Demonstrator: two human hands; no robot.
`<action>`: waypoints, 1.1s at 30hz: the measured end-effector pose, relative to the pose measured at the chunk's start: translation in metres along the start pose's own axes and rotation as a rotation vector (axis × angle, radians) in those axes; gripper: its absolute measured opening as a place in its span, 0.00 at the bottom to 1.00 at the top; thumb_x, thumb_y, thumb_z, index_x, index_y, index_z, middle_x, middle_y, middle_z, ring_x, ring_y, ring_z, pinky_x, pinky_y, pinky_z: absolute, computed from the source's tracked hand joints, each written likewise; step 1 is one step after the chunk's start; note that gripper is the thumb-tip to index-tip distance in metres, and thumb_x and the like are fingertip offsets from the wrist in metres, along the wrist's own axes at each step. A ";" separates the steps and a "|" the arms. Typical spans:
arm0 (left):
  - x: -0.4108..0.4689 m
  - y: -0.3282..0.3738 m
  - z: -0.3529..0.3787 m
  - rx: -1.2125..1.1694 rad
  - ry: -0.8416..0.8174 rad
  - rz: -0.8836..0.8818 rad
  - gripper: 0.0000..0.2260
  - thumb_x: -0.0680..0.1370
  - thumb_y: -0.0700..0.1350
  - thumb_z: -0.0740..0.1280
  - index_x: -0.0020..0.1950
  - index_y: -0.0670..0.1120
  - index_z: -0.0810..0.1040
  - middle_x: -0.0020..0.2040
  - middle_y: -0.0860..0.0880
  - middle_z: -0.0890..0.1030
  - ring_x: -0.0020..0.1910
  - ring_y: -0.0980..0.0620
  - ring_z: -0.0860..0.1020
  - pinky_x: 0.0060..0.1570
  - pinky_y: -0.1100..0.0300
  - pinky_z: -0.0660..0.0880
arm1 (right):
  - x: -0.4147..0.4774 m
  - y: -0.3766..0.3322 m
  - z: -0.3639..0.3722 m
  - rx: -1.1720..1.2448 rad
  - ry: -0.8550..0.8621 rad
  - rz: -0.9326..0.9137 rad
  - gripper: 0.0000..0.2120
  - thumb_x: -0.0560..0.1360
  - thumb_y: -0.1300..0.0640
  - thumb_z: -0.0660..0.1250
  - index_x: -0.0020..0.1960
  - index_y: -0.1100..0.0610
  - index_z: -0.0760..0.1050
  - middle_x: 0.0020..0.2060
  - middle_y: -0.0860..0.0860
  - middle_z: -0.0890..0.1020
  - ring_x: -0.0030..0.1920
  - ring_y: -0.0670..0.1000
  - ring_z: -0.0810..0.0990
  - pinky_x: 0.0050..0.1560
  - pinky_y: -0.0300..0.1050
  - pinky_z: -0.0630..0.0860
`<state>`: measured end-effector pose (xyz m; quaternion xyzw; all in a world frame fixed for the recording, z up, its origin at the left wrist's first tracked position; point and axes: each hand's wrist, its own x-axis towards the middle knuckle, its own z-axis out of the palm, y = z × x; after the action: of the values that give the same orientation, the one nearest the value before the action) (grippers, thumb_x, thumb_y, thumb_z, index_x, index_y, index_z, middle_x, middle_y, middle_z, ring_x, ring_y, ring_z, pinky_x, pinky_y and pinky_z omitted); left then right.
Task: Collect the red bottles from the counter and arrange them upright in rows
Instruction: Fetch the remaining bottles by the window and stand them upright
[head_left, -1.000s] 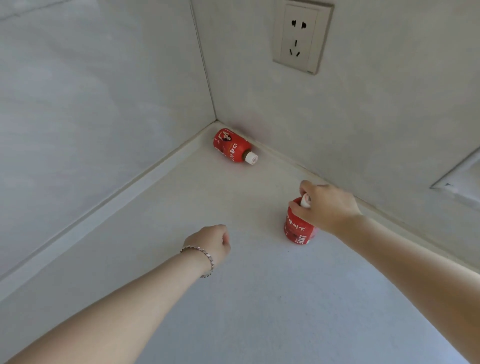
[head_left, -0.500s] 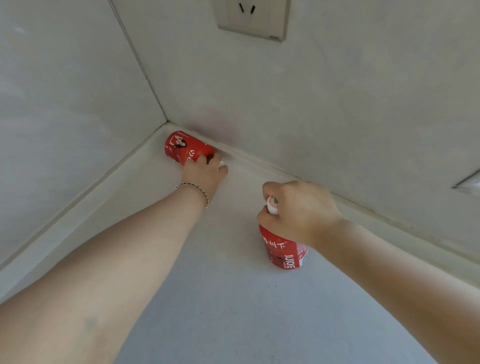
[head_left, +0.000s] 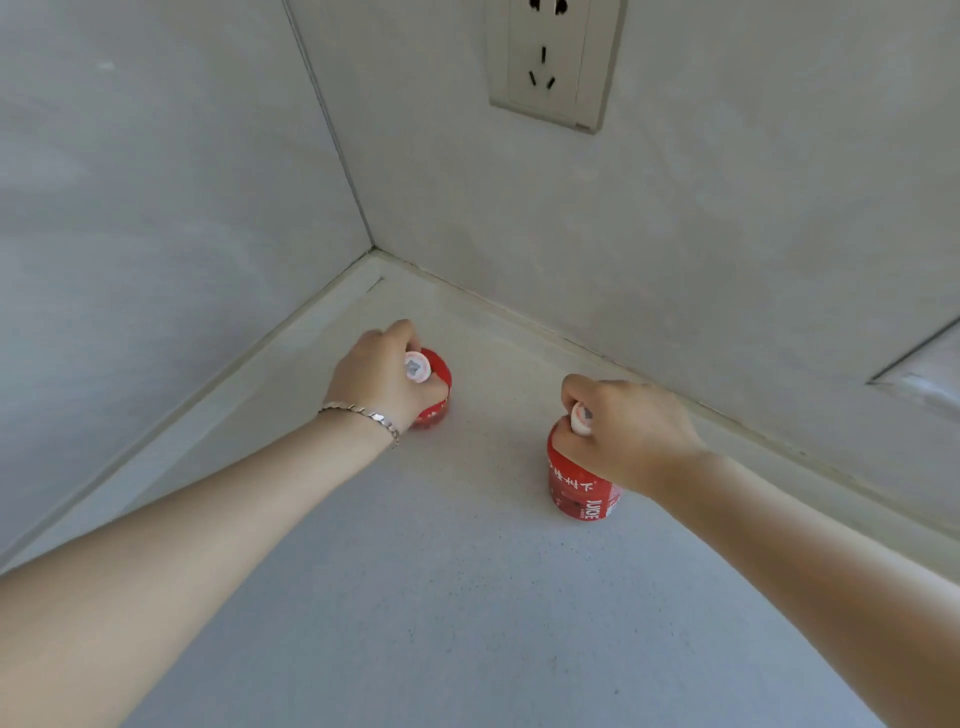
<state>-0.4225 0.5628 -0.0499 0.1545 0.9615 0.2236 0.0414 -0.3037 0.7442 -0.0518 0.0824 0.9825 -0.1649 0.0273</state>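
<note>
Two small red bottles with white caps stand upright on the pale counter (head_left: 467, 597) near its back corner. My left hand (head_left: 376, 376), with a bracelet on the wrist, is wrapped around the left red bottle (head_left: 436, 400) just below its cap, hiding most of its body. My right hand (head_left: 631, 434) grips the neck of the right red bottle (head_left: 582, 493), whose red label with white lettering shows below my fingers. The two bottles stand apart, roughly side by side.
Two grey walls meet in a corner (head_left: 371, 249) behind the bottles, with a raised lip along the counter's back edges. A wall socket (head_left: 556, 60) sits high on the right wall. A pale frame edge (head_left: 919, 364) shows at the far right.
My left hand reached the bottle that lay on its side in the corner, took hold of it and brought it forward, now standing upright. My right hand stayed on its upright bottle.
</note>
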 end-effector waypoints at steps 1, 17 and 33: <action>-0.013 0.000 -0.005 -0.073 -0.024 -0.046 0.09 0.68 0.42 0.71 0.43 0.44 0.73 0.38 0.45 0.75 0.37 0.43 0.73 0.30 0.59 0.64 | -0.007 0.001 0.000 -0.006 -0.004 0.010 0.07 0.75 0.49 0.60 0.47 0.52 0.67 0.39 0.49 0.77 0.41 0.55 0.76 0.37 0.41 0.66; -0.205 -0.017 -0.024 0.171 -0.202 0.016 0.16 0.78 0.51 0.62 0.61 0.43 0.68 0.56 0.44 0.78 0.53 0.41 0.79 0.41 0.59 0.65 | -0.137 -0.050 0.016 -0.125 -0.083 0.255 0.20 0.78 0.47 0.57 0.65 0.56 0.63 0.54 0.55 0.81 0.52 0.60 0.81 0.39 0.44 0.67; -0.495 -0.200 -0.173 0.111 0.057 -0.319 0.14 0.74 0.53 0.66 0.39 0.49 0.62 0.28 0.54 0.65 0.37 0.45 0.69 0.30 0.60 0.61 | -0.287 -0.352 0.060 0.013 -0.333 -0.113 0.16 0.76 0.49 0.59 0.62 0.53 0.68 0.54 0.55 0.80 0.44 0.57 0.75 0.43 0.45 0.73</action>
<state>-0.0348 0.1638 0.0216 -0.0047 0.9854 0.1652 0.0404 -0.0798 0.3528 0.0274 -0.0014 0.9663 -0.1839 0.1800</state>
